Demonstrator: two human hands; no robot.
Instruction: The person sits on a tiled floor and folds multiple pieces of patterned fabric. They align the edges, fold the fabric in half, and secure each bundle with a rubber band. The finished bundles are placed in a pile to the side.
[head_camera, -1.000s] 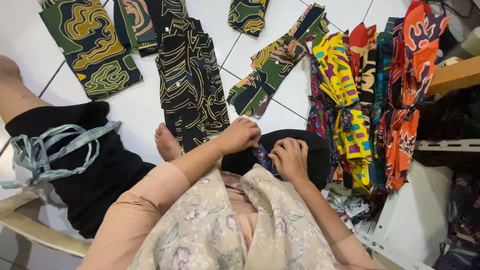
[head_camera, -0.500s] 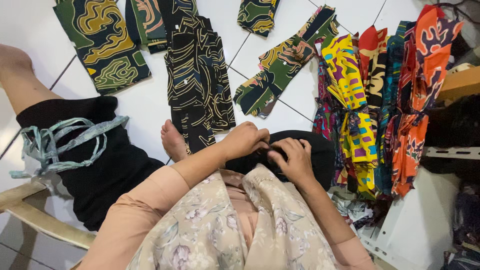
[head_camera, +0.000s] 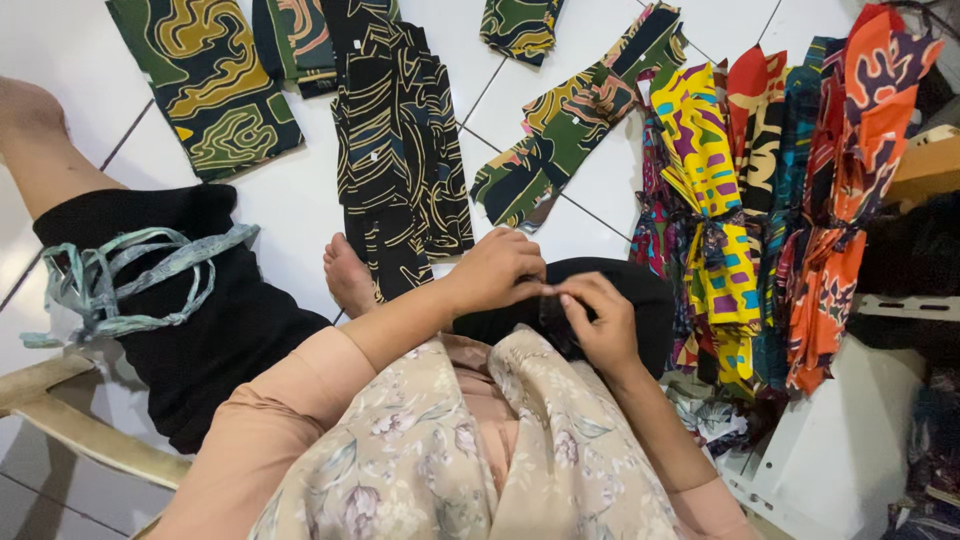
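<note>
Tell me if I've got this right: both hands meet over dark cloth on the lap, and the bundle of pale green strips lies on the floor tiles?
Not quite. The head view shows the pale green strips lying on the black-clad leg, not on the floor tiles. The rest holds: the left hand and right hand meet over the dark cloth on the lap.

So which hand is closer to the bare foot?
The left hand. It sits just right of the bare foot, above the lap. The right hand is farther right, past the left hand.

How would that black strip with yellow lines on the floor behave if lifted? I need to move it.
The black strip with yellow lines lies flat and wrinkled on the tiled floor, so it probably droops limply, seems light, and likely slides easily.
</note>
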